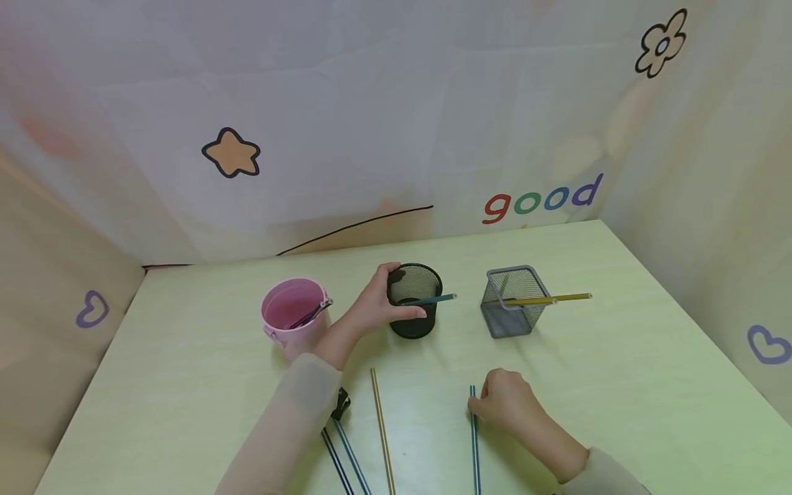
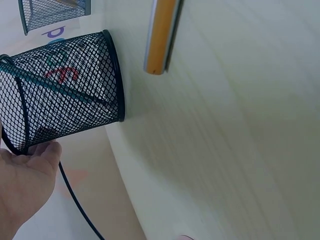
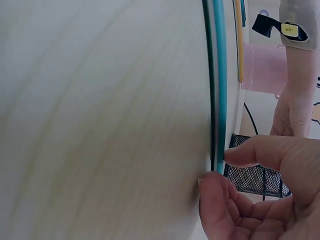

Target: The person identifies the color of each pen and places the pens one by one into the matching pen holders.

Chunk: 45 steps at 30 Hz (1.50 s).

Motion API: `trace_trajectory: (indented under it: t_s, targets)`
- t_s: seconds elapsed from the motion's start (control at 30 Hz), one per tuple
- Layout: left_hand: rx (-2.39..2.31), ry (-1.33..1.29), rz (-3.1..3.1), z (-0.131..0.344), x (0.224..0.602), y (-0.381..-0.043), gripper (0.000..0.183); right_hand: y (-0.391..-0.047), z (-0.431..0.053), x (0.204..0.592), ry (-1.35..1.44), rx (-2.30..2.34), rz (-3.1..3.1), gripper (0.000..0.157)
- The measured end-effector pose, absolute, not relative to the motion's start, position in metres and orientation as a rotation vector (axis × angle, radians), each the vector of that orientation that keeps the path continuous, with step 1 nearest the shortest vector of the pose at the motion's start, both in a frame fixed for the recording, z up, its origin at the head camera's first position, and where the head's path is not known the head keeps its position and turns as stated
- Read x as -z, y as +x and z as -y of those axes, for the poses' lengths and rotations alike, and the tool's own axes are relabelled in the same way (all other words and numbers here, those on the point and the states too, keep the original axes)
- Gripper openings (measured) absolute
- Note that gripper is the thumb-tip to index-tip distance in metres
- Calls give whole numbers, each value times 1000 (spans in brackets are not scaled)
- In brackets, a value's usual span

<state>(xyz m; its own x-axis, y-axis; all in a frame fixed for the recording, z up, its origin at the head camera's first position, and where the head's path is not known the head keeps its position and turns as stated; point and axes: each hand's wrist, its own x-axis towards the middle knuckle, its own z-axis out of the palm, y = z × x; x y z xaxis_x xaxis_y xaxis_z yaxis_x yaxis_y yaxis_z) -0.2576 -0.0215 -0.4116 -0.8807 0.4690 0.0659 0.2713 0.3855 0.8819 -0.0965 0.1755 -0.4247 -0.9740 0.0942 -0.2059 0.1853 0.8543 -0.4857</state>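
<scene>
My left hand (image 1: 374, 306) grips a round black mesh pen holder (image 1: 413, 328), thumb on the near side and fingers behind the rim. A teal pencil (image 1: 441, 299) leans inside the holder and sticks out to the right. In the left wrist view the holder's mesh wall (image 2: 70, 95) shows that pencil slanting within. My right hand (image 1: 510, 405) pinches the far end of another teal pencil (image 1: 475, 457) between thumb and index finger. The right wrist view shows this striped pencil (image 3: 219, 75) close along the table, its tip at the fingertips.
To the left stands a pink bucket (image 1: 278, 320) with dark pencils inside. A grey square mesh holder (image 1: 510, 326) with yellow pencils is at the right. A yellow pencil (image 1: 382, 433), a teal one (image 1: 353, 457) and a dark one (image 1: 337, 460) lie on the table (image 1: 185, 385).
</scene>
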Motion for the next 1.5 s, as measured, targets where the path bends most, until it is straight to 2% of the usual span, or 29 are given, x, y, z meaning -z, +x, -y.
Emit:
trace_trajectory:
  t_s: [0.93, 1.23, 1.5]
  targets:
    - [-1493, 691, -2451, 23, 412, -256, 96, -101, -172, 435, 283, 884, -2778, 34]
    - [-1501, 684, -2442, 23, 411, -256, 97, -100, -175, 436, 253, 973, -2830, 15]
    - [-1508, 678, -2433, 23, 410, -257, 97, -100, -176, 423, 187, 1112, -2899, 11]
